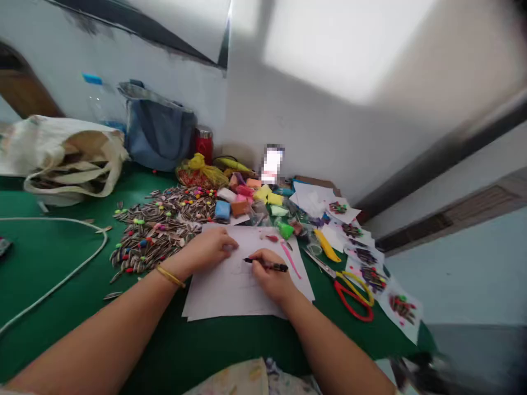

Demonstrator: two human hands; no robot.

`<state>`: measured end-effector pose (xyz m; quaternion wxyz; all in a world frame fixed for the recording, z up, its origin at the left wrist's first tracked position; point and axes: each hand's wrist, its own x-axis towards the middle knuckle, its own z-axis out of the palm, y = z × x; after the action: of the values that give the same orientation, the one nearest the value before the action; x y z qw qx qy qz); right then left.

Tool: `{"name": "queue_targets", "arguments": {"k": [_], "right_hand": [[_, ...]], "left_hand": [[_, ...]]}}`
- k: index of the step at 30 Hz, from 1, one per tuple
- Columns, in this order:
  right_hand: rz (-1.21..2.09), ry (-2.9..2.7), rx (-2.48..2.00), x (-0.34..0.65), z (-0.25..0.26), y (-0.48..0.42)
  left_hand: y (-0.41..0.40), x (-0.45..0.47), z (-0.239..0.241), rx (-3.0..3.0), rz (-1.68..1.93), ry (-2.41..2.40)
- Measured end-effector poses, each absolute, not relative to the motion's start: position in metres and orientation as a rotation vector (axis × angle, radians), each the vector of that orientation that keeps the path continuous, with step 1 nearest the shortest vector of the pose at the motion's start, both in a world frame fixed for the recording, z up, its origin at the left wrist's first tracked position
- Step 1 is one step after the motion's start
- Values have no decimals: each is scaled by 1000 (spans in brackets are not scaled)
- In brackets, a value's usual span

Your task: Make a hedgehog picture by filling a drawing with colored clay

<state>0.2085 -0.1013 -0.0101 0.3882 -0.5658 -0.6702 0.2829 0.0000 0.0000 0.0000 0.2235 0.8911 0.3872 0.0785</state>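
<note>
My right hand [272, 277] is closed round a black pen [267, 265], whose tip rests on a white sheet of paper [230, 291] lying on the green table [53, 258]. Faint pencil lines show on the sheet near the tip. My left hand [209, 248] lies on the upper left part of the sheet with its fingers curled, pressing it down. A gold bangle [170, 276] sits on my left wrist.
A pile of sunflower seeds [158, 227] with coloured beads lies left of the paper. Clay blocks [242, 198], red and yellow scissors [353, 293], finished seed pictures [373, 274], a cream bag [68, 159], a blue bag [158, 131] and a white cord [61, 274] surround it.
</note>
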Motion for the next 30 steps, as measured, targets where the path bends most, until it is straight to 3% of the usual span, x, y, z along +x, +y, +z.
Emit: {"name": "queue_targets", "arguments": {"k": [30], "right_hand": [[739, -1697, -1486, 209, -7, -102]], "left_hand": [[-2, 2, 6, 2445, 197, 1095]]}}
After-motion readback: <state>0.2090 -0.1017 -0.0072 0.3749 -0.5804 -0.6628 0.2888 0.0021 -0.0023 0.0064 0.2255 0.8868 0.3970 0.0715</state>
